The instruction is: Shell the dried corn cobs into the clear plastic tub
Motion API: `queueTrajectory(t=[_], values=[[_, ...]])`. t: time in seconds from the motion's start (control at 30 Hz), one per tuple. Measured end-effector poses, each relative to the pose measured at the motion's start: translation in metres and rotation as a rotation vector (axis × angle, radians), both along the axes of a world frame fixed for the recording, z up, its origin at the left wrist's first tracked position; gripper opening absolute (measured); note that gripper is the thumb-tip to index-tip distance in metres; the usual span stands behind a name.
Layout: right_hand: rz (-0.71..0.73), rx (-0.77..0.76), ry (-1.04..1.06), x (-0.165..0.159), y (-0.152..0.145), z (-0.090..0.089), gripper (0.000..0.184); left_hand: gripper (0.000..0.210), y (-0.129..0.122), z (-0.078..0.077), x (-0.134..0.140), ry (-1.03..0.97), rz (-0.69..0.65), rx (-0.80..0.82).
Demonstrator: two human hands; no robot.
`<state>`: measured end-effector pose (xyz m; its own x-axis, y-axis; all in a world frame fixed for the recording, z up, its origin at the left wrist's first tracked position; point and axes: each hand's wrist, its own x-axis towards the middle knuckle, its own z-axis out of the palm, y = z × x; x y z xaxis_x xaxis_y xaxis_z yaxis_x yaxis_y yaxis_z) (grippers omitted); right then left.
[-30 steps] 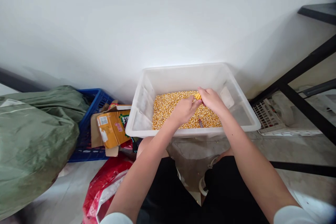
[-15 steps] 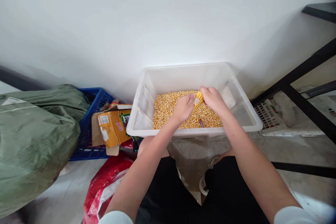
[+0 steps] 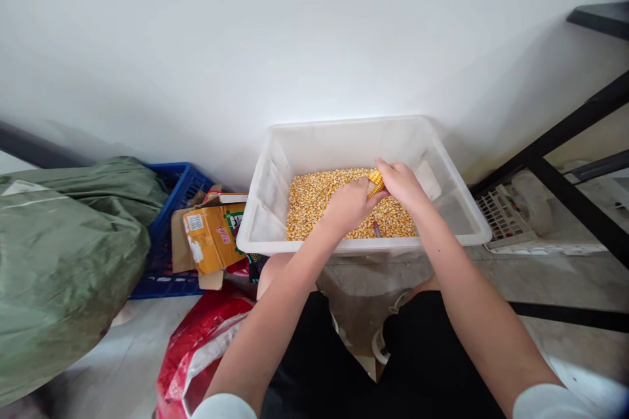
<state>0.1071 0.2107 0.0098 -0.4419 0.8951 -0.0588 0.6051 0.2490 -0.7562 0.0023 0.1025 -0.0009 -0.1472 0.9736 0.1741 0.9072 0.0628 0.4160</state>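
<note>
Both hands hold one yellow corn cob (image 3: 376,181) above a white plastic tub (image 3: 339,123). My right hand (image 3: 400,182) wraps round its upper right end. My left hand (image 3: 350,205) is closed against the lower left side, thumb on the kernels and fingers underneath. Part of the cob is hidden by the hands. Loose corn kernels (image 3: 314,203) cover the bottom of the tub. A small tool with a reddish handle (image 3: 377,229) lies on the kernels near the front wall, below my hands.
Left of the tub are an orange cardboard box (image 3: 211,239), a blue crate (image 3: 170,209) and a large green bag (image 3: 73,262). A red plastic bag (image 3: 196,334) lies on the floor. On the right stand a black metal frame (image 3: 574,203) and a white basket (image 3: 506,216).
My left hand has shifted slightly right and wrapped further round the cob, with its fingers now reaching beneath it. My right hand keeps its hold almost in place.
</note>
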Motion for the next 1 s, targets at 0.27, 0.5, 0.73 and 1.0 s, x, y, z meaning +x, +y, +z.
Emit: queueTrajectory(t=[0.27, 0.5, 0.73, 1.0], values=[[0.029, 0.072, -0.121, -0.002, 0.0, 0.001, 0.046, 0.058, 0.0, 0.002, -0.002, 0.052, -0.052, -0.036], [0.037, 0.07, -0.121, -0.002, 0.0, -0.001, 0.045, 0.059, 0.0, 0.003, -0.001, 0.068, -0.043, -0.053], [0.013, 0.048, -0.101, -0.002, -0.003, 0.002, 0.045, 0.051, 0.002, -0.001, -0.004, -0.084, -0.034, 0.015], [-0.057, -0.046, -0.048, 0.001, 0.001, 0.006, 0.052, 0.035, 0.009, -0.008, -0.014, -0.451, 0.17, 0.214]])
